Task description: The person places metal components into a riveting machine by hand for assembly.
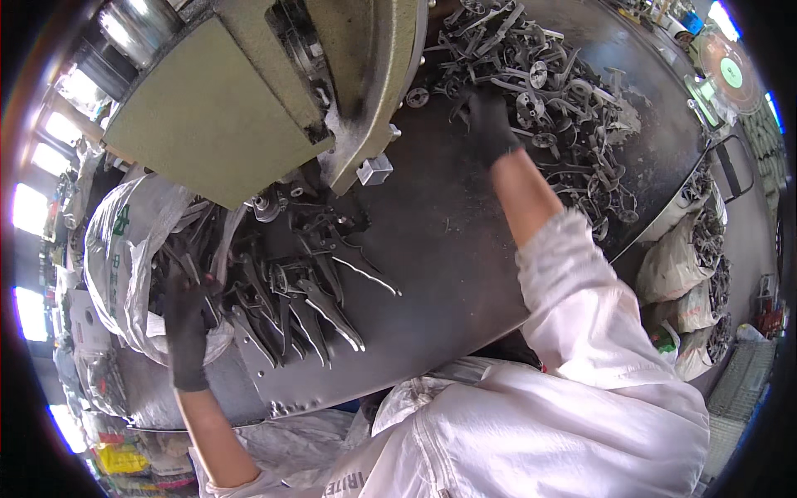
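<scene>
My left hand [188,332], in a dark glove, reaches to the mouth of a white plastic bag [116,257] at the left. Dark metal parts [187,249] with long handles lie in the bag, and the hand's fingers are among them, hard to make out. Beside the bag, several plier-like pieces [303,307] with curved handles are heaped on the metal table [415,307]. At the far right, my dark-gloved right hand [491,124] is at the near left edge of a big pile of small curved metal parts [573,124]. Motion smears its fingers, so a grip cannot be seen.
A large green machine [224,108] stands over the table's far left, with a small metal block [374,170] at its lower edge. Bags of metal parts [677,266] stand beyond the table's right edge. A round fan-like disc [730,73] is at the far right.
</scene>
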Motion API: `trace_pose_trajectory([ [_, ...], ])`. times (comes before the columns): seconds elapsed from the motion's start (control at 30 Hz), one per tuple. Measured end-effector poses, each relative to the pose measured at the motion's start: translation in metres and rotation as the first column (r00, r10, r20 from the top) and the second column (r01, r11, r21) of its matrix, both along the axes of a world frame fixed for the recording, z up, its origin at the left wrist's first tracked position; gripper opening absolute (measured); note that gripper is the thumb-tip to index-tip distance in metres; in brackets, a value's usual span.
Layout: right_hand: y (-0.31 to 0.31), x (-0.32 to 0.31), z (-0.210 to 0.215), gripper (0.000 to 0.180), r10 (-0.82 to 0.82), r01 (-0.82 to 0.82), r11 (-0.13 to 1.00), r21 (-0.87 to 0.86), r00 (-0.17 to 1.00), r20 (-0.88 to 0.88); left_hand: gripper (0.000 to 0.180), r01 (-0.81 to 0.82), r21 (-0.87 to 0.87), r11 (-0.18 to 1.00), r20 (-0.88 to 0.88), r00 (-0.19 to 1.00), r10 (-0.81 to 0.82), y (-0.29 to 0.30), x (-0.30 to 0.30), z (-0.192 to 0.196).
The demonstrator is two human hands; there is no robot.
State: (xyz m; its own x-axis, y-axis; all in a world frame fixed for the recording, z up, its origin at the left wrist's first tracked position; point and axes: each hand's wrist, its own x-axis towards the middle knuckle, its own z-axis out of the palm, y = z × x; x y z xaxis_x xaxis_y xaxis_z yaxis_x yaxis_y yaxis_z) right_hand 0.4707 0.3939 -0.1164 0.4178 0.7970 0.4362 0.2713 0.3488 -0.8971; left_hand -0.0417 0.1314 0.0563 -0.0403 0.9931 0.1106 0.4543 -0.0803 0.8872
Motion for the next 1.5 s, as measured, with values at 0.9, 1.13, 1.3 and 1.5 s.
trace_pose_trajectory([
  [0.9,-0.176,-0.119,0.110,0.032,0.240,-0.139,0.970,-0.199,0.677,0.696,0.029,0.215,-0.245,0.945,0.087,0.976,-0.200,0.019,0.121,-0.067],
  [1.13,-0.199,-0.165,0.124,0.021,0.603,-0.767,0.579,-0.276,0.631,-0.488,0.029,0.331,0.193,0.924,-0.192,0.936,-0.295,0.028,0.134,-0.067],
  [1.3,-0.196,-0.185,0.112,0.021,0.616,-0.708,0.546,-0.447,0.702,-0.358,0.027,0.318,-0.296,0.901,0.311,0.924,-0.224,0.040,0.145,-0.047],
  [1.5,-0.200,-0.192,0.094,0.022,0.652,-0.817,0.486,-0.309,0.575,-0.494,0.031,0.528,-0.123,0.840,-0.990,-0.118,-0.071,0.042,0.119,-0.068],
])
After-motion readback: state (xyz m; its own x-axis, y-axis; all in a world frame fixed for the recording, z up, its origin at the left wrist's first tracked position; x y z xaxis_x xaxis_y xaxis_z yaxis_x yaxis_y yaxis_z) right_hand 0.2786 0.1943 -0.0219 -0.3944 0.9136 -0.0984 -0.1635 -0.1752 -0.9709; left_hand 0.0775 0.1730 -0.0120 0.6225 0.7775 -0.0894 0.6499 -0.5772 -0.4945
